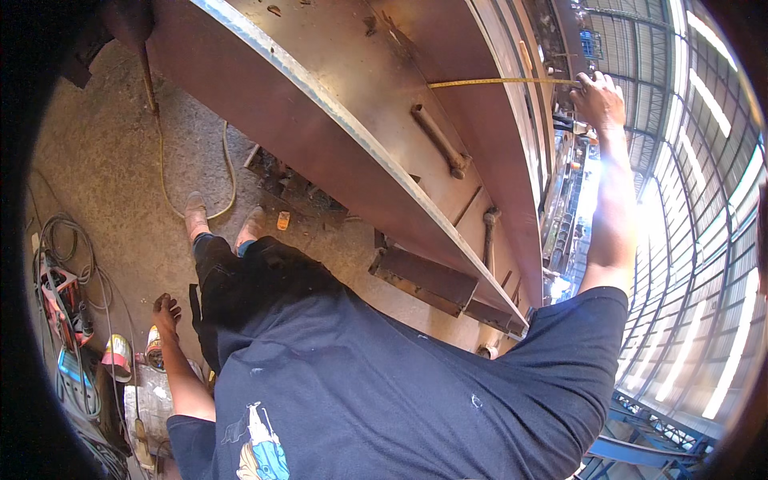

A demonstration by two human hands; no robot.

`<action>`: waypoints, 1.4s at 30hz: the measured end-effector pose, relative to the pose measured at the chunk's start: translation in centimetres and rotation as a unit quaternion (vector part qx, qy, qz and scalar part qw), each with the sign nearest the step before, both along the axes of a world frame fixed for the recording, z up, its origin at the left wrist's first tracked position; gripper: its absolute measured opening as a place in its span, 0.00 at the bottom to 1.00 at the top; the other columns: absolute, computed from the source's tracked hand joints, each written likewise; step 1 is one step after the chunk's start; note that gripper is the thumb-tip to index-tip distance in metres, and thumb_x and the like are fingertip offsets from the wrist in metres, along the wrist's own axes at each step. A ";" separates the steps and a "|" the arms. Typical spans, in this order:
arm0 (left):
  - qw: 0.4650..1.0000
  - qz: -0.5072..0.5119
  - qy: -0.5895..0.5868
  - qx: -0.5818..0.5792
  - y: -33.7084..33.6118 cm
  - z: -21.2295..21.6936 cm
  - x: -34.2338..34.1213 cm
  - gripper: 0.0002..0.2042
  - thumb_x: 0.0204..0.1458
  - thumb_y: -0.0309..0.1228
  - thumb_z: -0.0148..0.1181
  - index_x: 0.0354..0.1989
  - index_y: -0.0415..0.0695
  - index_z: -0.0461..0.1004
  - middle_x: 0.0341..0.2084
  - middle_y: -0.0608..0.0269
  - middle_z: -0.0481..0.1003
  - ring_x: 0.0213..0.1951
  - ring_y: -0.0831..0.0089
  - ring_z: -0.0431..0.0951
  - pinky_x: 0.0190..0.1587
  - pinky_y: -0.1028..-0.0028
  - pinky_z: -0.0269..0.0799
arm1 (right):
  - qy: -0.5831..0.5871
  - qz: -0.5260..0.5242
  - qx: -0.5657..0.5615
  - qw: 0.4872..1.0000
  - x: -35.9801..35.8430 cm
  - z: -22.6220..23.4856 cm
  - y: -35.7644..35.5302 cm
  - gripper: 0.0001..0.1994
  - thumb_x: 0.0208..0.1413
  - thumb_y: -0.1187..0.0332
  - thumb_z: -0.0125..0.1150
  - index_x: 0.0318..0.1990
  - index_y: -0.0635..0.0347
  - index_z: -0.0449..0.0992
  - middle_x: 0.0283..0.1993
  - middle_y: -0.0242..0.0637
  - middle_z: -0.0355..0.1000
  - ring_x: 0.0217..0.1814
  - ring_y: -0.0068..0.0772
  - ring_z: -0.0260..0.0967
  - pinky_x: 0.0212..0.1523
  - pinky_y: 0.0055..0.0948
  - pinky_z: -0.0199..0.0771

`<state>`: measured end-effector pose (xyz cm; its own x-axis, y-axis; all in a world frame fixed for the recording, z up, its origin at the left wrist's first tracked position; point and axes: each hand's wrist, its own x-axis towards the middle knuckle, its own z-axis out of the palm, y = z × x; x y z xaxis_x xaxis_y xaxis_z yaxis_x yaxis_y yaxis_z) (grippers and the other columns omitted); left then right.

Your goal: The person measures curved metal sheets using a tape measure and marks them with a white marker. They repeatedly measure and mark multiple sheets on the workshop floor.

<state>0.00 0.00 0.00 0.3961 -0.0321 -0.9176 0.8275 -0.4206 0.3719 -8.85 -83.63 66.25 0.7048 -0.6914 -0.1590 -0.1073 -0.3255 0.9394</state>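
Observation:
My right hand (600,101) is raised at the upper right, its fingers closed on the end of a yellow tape measure (504,81). The thin blade runs left from the hand across the top of a big brown steel beam (336,120) and reaches down to its inner web. The tape's case, if it is in the hand, is hidden by the fingers. My left hand (166,310) hangs low at my left side, away from the beam. Its fingers are loosely bent, with nothing visible in them.
A hammer-like tool (440,142) and a second one (490,232) lie in the beam's channel. Steel offcuts (424,276) sit beneath it. A hose (232,172) curls on the floor near my feet. Cables, a red machine (60,300) and cans (118,358) stand at the left.

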 end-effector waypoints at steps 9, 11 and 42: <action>1.000 -0.012 -0.007 -0.001 -0.5 1.0 -0.1 0.18 0.60 0.44 0.57 0.54 0.49 0.73 0.39 0.60 0.79 0.31 0.72 0.77 0.34 0.71 0.71 | -0.015 0.036 0.006 0.999 -0.3 0.0 1.5 0.23 0.57 0.52 0.61 0.59 0.44 0.74 0.59 0.41 0.71 0.65 0.41 0.66 0.60 0.44 0.67; 1.000 -0.018 -0.011 0.000 -0.2 1.2 0.2 0.19 0.59 0.45 0.58 0.53 0.48 0.73 0.39 0.60 0.79 0.31 0.72 0.77 0.34 0.71 0.71 | -0.018 0.044 0.014 0.999 -0.7 -0.5 1.6 0.23 0.57 0.52 0.61 0.59 0.45 0.74 0.57 0.41 0.71 0.64 0.41 0.66 0.59 0.45 0.68; 0.815 -0.567 -0.110 -0.048 -27.4 5.9 20.3 0.14 0.56 0.36 0.59 0.45 0.41 0.76 0.33 0.53 0.80 0.31 0.58 0.81 0.31 0.61 0.78 | -0.964 -0.236 0.102 0.066 -39.9 -26.3 61.5 0.20 0.54 0.56 0.58 0.51 0.58 0.73 0.35 0.30 0.74 0.33 0.23 0.73 0.33 0.25 0.74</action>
<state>20.31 -27.41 5.95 0.2160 -0.5590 -0.8005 -0.1647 -0.8290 0.5345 -48.72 -22.13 39.95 -0.5420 -0.8306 -0.1278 -0.0076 0.1569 -0.9876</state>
